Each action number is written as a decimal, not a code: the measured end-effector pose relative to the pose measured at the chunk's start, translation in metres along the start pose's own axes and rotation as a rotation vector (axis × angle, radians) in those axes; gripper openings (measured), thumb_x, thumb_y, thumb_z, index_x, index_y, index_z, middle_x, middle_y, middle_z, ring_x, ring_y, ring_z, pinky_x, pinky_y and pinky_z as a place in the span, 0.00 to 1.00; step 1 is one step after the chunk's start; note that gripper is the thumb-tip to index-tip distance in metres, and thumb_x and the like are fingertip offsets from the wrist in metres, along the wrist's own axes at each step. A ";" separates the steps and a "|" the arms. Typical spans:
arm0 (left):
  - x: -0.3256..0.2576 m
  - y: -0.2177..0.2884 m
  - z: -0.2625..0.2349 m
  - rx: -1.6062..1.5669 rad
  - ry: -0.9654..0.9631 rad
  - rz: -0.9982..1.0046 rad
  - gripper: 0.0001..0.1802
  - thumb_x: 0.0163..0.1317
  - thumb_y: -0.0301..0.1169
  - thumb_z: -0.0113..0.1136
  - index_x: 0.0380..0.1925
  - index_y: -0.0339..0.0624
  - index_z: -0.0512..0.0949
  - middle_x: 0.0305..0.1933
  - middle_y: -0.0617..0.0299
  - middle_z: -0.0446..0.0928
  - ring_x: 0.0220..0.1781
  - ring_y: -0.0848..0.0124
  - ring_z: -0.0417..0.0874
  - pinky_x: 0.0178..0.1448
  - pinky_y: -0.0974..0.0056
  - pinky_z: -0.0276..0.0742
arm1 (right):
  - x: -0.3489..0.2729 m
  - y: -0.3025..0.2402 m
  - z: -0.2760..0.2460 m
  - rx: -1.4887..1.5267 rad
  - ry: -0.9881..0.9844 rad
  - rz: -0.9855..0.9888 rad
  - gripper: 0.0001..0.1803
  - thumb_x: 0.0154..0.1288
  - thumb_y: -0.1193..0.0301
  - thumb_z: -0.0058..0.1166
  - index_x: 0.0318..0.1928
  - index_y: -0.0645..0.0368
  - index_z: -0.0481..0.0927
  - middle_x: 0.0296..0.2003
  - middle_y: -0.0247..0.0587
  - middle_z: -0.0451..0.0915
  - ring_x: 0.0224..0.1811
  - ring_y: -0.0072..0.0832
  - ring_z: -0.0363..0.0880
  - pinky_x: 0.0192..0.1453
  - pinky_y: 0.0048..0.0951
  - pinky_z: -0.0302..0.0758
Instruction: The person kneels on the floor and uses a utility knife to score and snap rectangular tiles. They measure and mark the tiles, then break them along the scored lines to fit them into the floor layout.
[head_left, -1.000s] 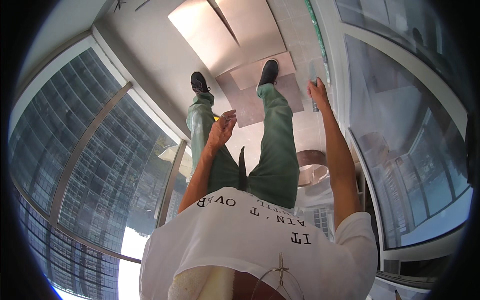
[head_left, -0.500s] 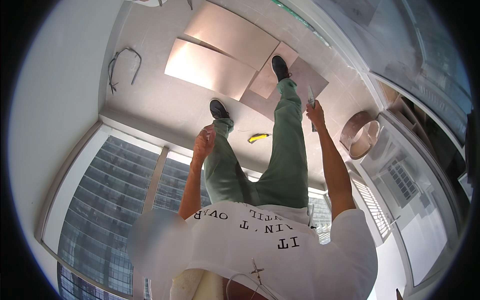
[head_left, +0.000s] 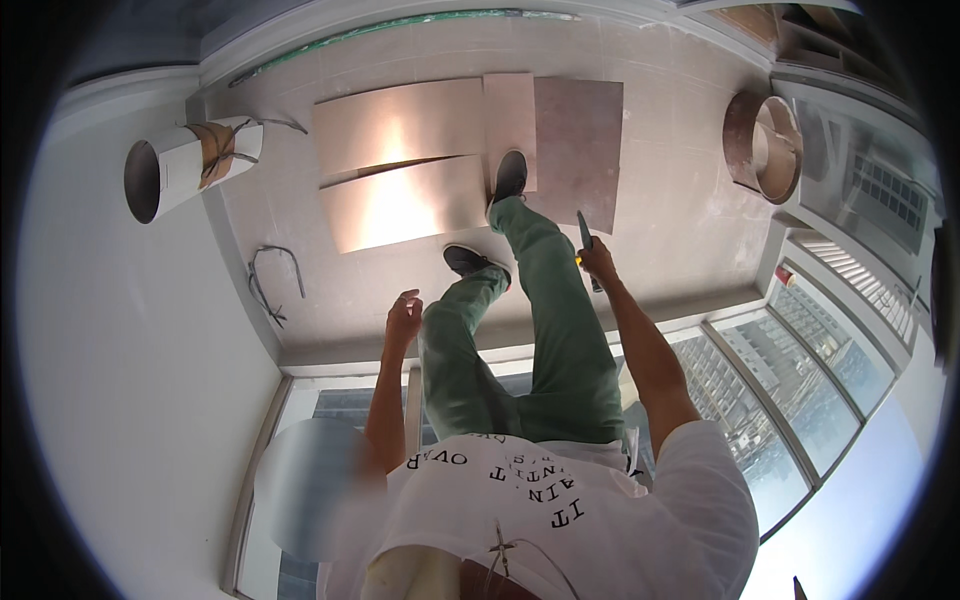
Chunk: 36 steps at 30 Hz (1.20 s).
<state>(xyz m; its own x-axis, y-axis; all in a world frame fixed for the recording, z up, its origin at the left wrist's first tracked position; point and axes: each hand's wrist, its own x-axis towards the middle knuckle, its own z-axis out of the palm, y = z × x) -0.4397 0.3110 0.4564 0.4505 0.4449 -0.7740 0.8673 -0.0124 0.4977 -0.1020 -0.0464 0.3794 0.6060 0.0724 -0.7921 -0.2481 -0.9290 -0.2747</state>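
My right hand (head_left: 598, 260) is closed round a slim tool (head_left: 584, 232) with a grey tapered blade pointing away from me and a dark handle end; its exact kind I cannot make out. A small yellow bit (head_left: 578, 261) shows beside that hand, partly hidden by my leg. Beside my left knee hangs my left hand (head_left: 404, 318), its fingers loosely bent and apart, with nothing visible in them. Several flat sheets lie on the floor ahead: two shiny tan ones (head_left: 400, 205), a narrow pinkish strip (head_left: 512, 110) and a dark brown sheet (head_left: 580, 140). One shoe (head_left: 510, 172) stands at the strip's edge.
To the left lies a white roll (head_left: 180, 180) tied with cord, and a bent dark cable (head_left: 275, 275). A coiled brown strip (head_left: 765, 145) stands at the right. A green pole (head_left: 400, 35) lies along the far wall. Windows line the near side.
My view has turned, bringing the white roll into sight. The yellow utility knife between my legs on the floor is no longer plainly visible. My left fingers have loosened; my right hand keeps the tool.
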 end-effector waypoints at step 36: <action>0.611 0.234 0.177 -0.207 -0.085 0.488 0.31 0.66 0.24 0.59 0.70 0.38 0.66 0.57 0.53 0.65 0.49 0.68 0.80 0.54 0.65 0.84 | 0.364 -0.169 0.139 0.706 0.430 -0.659 0.22 0.70 0.70 0.52 0.62 0.63 0.70 0.51 0.61 0.80 0.52 0.55 0.80 0.57 0.49 0.74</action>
<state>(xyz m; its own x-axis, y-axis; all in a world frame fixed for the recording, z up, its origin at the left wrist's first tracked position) 0.0761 0.4210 0.0308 0.8140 0.3571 -0.4580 0.4967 -0.0192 0.8677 0.0553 0.1872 0.0615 0.9635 0.2223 -0.1495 -0.0723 -0.3214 -0.9442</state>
